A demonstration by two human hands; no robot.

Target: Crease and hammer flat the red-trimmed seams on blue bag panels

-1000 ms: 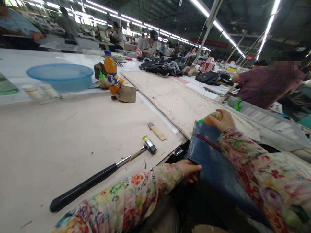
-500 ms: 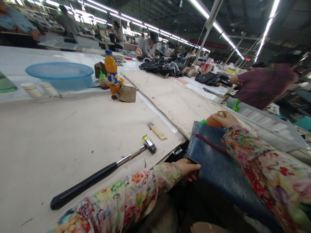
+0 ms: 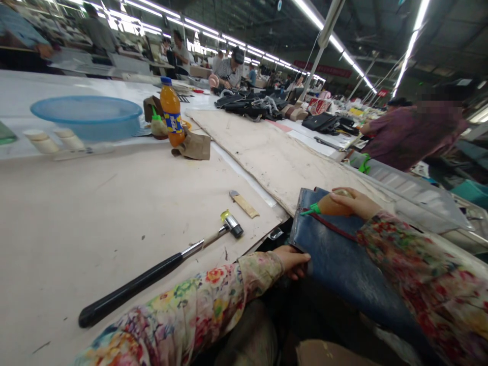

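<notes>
My right hand [image 3: 358, 202] is closed around a squeeze bottle [image 3: 331, 204] of amber liquid with a green nozzle. The bottle lies tilted, its nozzle tip at the left edge of a dark blue leather-like piece [image 3: 335, 254], close to a dark red strip [image 3: 331, 226] that crosses it. Whether the tip touches the surface I cannot tell. My left hand [image 3: 295, 261] pinches the near left corner of the blue piece, thumb on top. Left of that hand, a mallet [image 3: 231, 223] with a black handle lies on the table, below a short blade [image 3: 244, 204] with a tan wrapped handle.
An orange drink bottle [image 3: 171, 112] stands by crumpled brown paper [image 3: 196, 146] and another green-tipped squeeze bottle [image 3: 158, 124]. A blue basin [image 3: 87, 117] is at the back left. Black bags [image 3: 251, 104] lie farther back. A co-worker in a purple shirt [image 3: 412, 132] is on the right.
My right hand has brought the squeeze bottle nearer along the blue piece's left edge, from its far corner to the red strip. My left hand keeps its hold.
</notes>
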